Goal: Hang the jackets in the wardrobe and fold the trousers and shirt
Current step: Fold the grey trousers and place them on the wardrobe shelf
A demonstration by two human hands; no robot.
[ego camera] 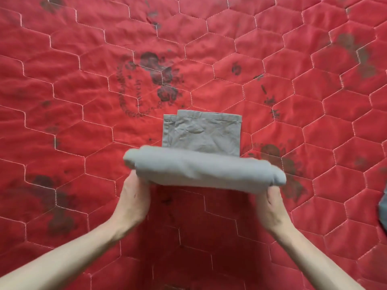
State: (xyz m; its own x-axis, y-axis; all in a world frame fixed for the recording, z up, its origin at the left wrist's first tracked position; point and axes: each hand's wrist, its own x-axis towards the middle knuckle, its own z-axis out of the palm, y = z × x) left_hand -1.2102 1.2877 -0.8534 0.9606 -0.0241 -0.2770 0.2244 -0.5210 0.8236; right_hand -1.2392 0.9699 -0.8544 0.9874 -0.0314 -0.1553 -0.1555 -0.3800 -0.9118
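Grey trousers [201, 141] lie on the red quilted bed cover in the middle of the head view. Their leg ends lie flat on the far side, hems towards the top. The near part is a thick folded bundle lifted off the cover. My left hand [134, 197] grips the bundle's left end from below. At the right end my right hand [272, 206] holds it the same way, fingers hidden under the cloth. No jackets, shirt or wardrobe are in view.
The red hexagon-stitched bed cover [83, 101] with dark printed patches fills the whole view. A sliver of dark grey cloth [383, 206] shows at the right edge.
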